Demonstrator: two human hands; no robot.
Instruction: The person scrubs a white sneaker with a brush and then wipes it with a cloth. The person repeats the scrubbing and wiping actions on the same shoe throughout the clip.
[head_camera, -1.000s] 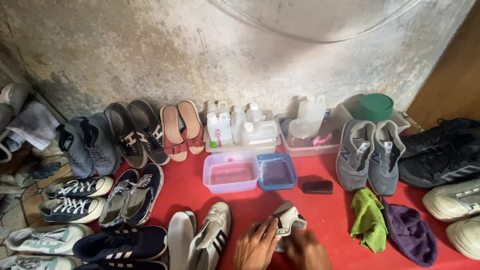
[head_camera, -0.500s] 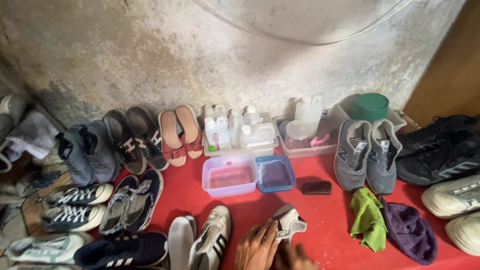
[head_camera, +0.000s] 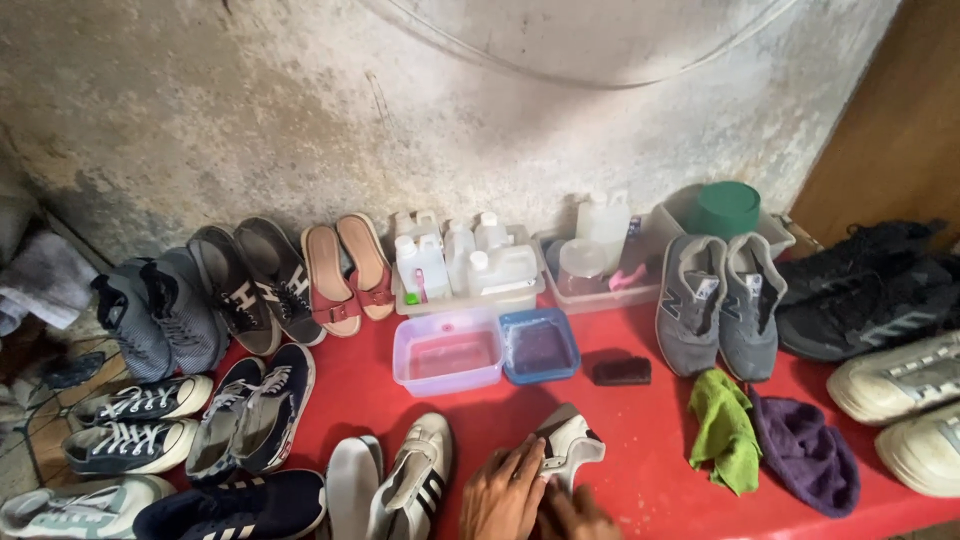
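Observation:
At the bottom middle of the head view, my left hand (head_camera: 505, 492) lies flat on top of a white sneaker (head_camera: 572, 440) that rests on the red mat (head_camera: 640, 430). My right hand (head_camera: 572, 516) sits just below the shoe at the frame's edge, pressed against its near side; whether it grips anything is hidden. Just left of my hands stands a pair of beige sneakers with dark stripes (head_camera: 395, 480).
Beyond the shoe are a pink tub of water (head_camera: 448, 351), a blue tub (head_camera: 539, 345), a dark brush (head_camera: 621, 370) and trays of white bottles (head_camera: 458, 262). Green cloth (head_camera: 725, 430) and purple cloth (head_camera: 805, 452) lie right. Many shoes line the wall and both sides.
The camera has shifted slightly, so everything sits a little further left. My right hand has drawn closer to the white sneaker; my left hand stays on top of it.

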